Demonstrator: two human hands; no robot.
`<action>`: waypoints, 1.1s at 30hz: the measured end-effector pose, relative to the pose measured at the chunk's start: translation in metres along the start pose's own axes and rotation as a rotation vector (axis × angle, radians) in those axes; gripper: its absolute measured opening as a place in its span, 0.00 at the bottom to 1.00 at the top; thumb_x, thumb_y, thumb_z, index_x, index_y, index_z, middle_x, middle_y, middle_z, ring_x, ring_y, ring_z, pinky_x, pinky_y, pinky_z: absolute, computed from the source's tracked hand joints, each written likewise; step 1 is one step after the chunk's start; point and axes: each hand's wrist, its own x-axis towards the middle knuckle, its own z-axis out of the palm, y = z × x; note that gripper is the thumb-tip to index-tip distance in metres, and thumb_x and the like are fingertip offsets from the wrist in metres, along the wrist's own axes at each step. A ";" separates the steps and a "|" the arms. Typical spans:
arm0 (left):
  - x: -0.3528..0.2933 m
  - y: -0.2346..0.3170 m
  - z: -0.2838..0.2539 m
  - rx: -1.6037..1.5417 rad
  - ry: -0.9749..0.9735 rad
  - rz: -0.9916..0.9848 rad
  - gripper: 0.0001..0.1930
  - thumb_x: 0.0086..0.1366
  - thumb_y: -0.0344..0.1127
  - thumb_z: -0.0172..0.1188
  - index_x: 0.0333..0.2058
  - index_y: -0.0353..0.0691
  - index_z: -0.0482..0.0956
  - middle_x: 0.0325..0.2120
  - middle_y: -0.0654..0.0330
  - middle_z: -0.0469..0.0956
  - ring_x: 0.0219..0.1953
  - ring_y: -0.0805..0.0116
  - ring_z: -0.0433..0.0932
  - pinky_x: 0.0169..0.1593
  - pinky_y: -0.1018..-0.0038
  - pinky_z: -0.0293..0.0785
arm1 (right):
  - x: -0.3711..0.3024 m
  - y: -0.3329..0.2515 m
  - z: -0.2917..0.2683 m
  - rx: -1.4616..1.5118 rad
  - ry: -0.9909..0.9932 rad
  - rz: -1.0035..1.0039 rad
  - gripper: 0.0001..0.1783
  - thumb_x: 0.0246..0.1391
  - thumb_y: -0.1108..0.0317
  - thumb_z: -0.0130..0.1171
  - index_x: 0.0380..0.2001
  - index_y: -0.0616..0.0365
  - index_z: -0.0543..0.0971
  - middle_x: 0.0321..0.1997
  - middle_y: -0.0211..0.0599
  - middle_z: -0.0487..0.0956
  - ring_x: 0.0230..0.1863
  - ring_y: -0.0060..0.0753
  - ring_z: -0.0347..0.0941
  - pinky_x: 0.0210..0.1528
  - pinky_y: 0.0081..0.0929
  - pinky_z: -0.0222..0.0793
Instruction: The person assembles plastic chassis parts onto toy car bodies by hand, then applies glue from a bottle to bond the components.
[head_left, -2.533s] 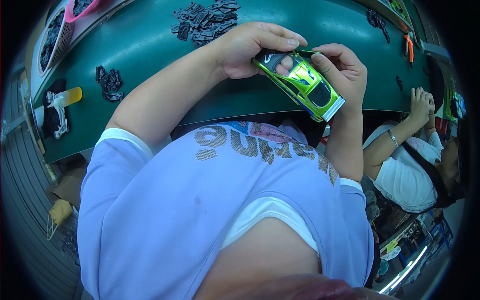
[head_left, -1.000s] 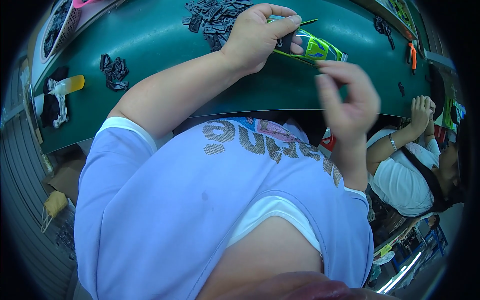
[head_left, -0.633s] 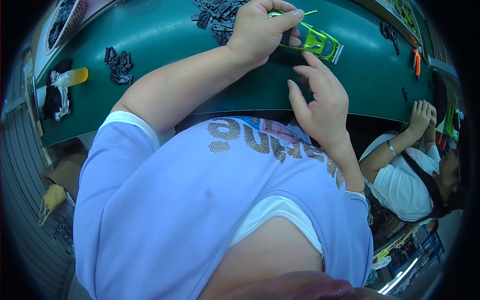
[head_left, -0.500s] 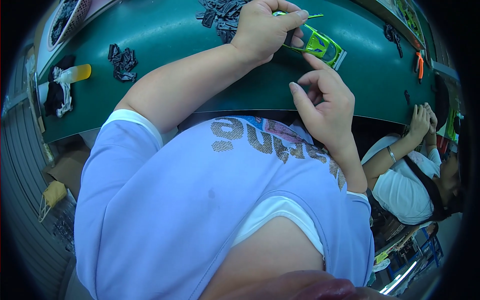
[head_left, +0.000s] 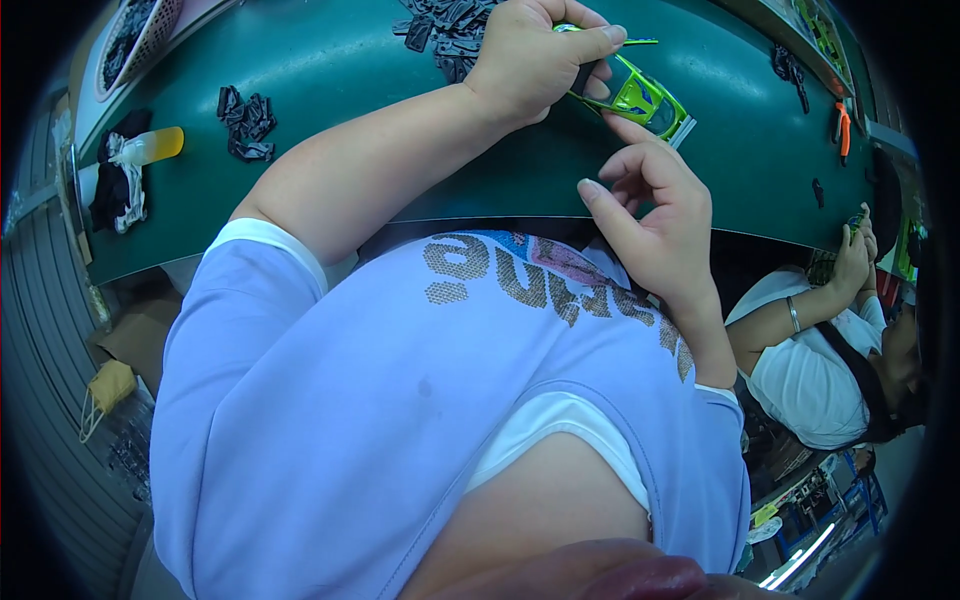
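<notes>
A bright green toy car body [head_left: 655,100], with dark window openings and a grey strip at one end, is above the far part of the green table. My left hand [head_left: 530,62] grips its left end between thumb and fingers. A dark piece [head_left: 582,79] shows beneath the fingers there; its kind is unclear. My right hand [head_left: 655,205] is at the car body's near side, its index fingertip touching or almost touching the edge. That hand's thumb stands apart from the curled fingers, with nothing between them. Black plastic parts [head_left: 448,35] lie heaped beside my left hand.
A smaller black pile [head_left: 246,124] lies on the table [head_left: 330,70] at left, near a yellow-capped bottle [head_left: 152,146]. A pink basket [head_left: 128,45] stands far left. Orange-handled pliers [head_left: 844,132] and black parts [head_left: 788,76] lie at right. A co-worker [head_left: 810,370] sits at right.
The car body has tilted slightly in my left hand and shifted a little to the right. My right hand has barely moved. The co-worker's hands have lowered slightly, with a small green item showing.
</notes>
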 end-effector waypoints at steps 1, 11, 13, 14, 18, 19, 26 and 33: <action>-0.001 0.001 0.001 -0.001 -0.005 -0.014 0.07 0.65 0.31 0.63 0.34 0.35 0.75 0.21 0.61 0.77 0.18 0.75 0.73 0.22 0.80 0.72 | 0.000 0.001 -0.004 0.082 -0.047 0.043 0.10 0.46 0.71 0.70 0.27 0.60 0.76 0.54 0.53 0.78 0.21 0.10 0.69 0.26 0.12 0.66; 0.005 -0.004 -0.003 0.031 -0.102 -0.063 0.07 0.65 0.32 0.64 0.32 0.36 0.76 0.21 0.61 0.77 0.18 0.73 0.74 0.23 0.79 0.75 | -0.010 0.011 -0.005 0.437 -0.187 0.184 0.09 0.46 0.73 0.70 0.28 0.60 0.77 0.58 0.53 0.76 0.22 0.06 0.66 0.28 0.10 0.64; 0.008 -0.003 -0.013 0.150 -0.155 0.029 0.13 0.65 0.34 0.64 0.43 0.33 0.77 0.25 0.58 0.79 0.23 0.72 0.78 0.30 0.77 0.75 | -0.015 0.009 0.003 0.436 -0.100 0.135 0.09 0.47 0.74 0.69 0.29 0.60 0.77 0.59 0.52 0.76 0.24 0.06 0.67 0.29 0.10 0.66; -0.003 0.006 0.000 0.118 -0.110 0.069 0.11 0.63 0.34 0.65 0.39 0.33 0.78 0.24 0.58 0.78 0.21 0.70 0.77 0.27 0.77 0.73 | -0.015 0.009 0.004 0.432 -0.080 0.149 0.09 0.47 0.73 0.69 0.30 0.60 0.78 0.59 0.51 0.76 0.25 0.08 0.67 0.29 0.11 0.67; -0.005 0.003 -0.002 0.070 -0.025 -0.002 0.10 0.65 0.34 0.63 0.40 0.36 0.76 0.24 0.61 0.76 0.23 0.72 0.75 0.28 0.77 0.74 | -0.004 0.019 0.000 0.249 -0.030 -0.004 0.09 0.48 0.70 0.67 0.32 0.59 0.78 0.50 0.47 0.80 0.22 0.19 0.73 0.27 0.19 0.70; -0.006 0.003 -0.005 0.079 -0.053 0.001 0.09 0.66 0.34 0.63 0.40 0.37 0.76 0.24 0.61 0.76 0.23 0.73 0.75 0.29 0.78 0.74 | -0.005 0.023 0.002 0.188 0.031 -0.083 0.11 0.48 0.70 0.67 0.34 0.58 0.77 0.45 0.45 0.81 0.21 0.25 0.75 0.27 0.23 0.71; -0.007 0.001 -0.007 0.071 -0.104 0.102 0.07 0.67 0.31 0.61 0.42 0.36 0.76 0.25 0.60 0.78 0.25 0.74 0.77 0.31 0.79 0.75 | 0.007 0.044 0.008 0.013 0.228 -0.305 0.15 0.45 0.74 0.68 0.38 0.60 0.78 0.32 0.39 0.80 0.22 0.31 0.76 0.26 0.27 0.71; -0.006 -0.001 -0.001 0.106 -0.131 0.086 0.10 0.69 0.30 0.57 0.47 0.33 0.76 0.26 0.58 0.79 0.27 0.72 0.78 0.35 0.78 0.75 | 0.009 0.055 0.014 -0.042 0.314 -0.301 0.18 0.43 0.73 0.68 0.41 0.55 0.81 0.31 0.38 0.79 0.30 0.44 0.76 0.32 0.37 0.73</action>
